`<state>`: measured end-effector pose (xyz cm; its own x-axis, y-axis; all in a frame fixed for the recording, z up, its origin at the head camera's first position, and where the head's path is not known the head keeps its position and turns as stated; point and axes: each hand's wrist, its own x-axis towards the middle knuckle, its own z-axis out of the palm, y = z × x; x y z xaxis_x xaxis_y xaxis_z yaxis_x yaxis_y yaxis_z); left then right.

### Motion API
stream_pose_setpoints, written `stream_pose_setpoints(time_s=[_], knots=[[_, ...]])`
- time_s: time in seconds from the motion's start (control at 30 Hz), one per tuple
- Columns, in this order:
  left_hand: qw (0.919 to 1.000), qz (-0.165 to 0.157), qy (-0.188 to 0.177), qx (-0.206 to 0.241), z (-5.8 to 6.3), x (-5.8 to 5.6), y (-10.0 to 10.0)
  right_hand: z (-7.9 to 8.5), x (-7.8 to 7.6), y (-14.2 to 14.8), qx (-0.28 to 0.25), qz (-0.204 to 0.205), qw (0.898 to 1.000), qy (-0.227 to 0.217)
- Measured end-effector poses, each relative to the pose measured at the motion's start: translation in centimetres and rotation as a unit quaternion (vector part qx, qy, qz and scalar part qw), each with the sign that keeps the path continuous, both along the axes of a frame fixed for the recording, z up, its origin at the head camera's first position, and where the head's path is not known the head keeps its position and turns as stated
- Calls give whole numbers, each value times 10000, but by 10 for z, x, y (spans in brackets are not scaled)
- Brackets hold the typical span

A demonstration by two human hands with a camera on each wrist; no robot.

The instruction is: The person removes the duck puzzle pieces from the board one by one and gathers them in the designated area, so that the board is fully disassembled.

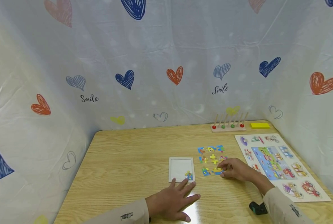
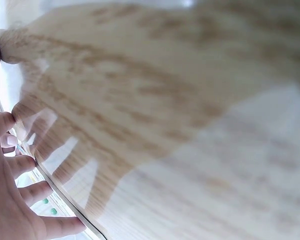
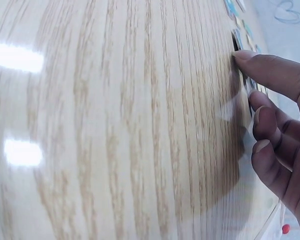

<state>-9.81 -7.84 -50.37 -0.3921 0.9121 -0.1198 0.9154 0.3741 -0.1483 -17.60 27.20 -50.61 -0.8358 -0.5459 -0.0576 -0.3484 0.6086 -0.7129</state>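
Observation:
A white puzzle tray (image 1: 180, 168) lies mid-table, with one colourful puzzle piece (image 1: 189, 175) in its near right corner. My left hand (image 1: 174, 200) rests with spread fingers at the tray's near edge; in the left wrist view its fingertips (image 2: 72, 226) meet that edge. Right of the tray, several loose puzzle pieces (image 1: 210, 149) lie in rough rows. My right hand (image 1: 236, 169) is at the near right of these rows, thumb and forefinger pinching a puzzle piece (image 3: 236, 40) at the table surface. Its fingers partly cover that piece and its neighbours.
A large picture board (image 1: 278, 146) with vehicle images lies to the right, partly behind the right forearm. At the back right stand a pegged wooden rack (image 1: 228, 129) with red and green beads and a yellow block (image 1: 260, 125). A dark object (image 1: 257, 208) sits beside the right sleeve.

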Motion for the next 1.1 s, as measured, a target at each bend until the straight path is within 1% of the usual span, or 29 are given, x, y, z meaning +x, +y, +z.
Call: stream_pose_setpoints(time_s=[0.33,0.63,0.77,1.0,1.1], knots=[[10000,-15,-17,-14,-1,-1,0,2,0,-1,7,-11,10000,-80],[9999,50,-113,-18,-2,-1,0,3,-2,-4,34,-17,9999,141],[9996,101,-245,-53,0,-1,1,4,-4,-5,70,-46,9998,191],[9998,107,-169,-72,1,0,1,8,-4,-11,181,-2,9996,238],[9997,116,-212,-66,2,0,1,10,-4,-12,178,31,9995,273]])
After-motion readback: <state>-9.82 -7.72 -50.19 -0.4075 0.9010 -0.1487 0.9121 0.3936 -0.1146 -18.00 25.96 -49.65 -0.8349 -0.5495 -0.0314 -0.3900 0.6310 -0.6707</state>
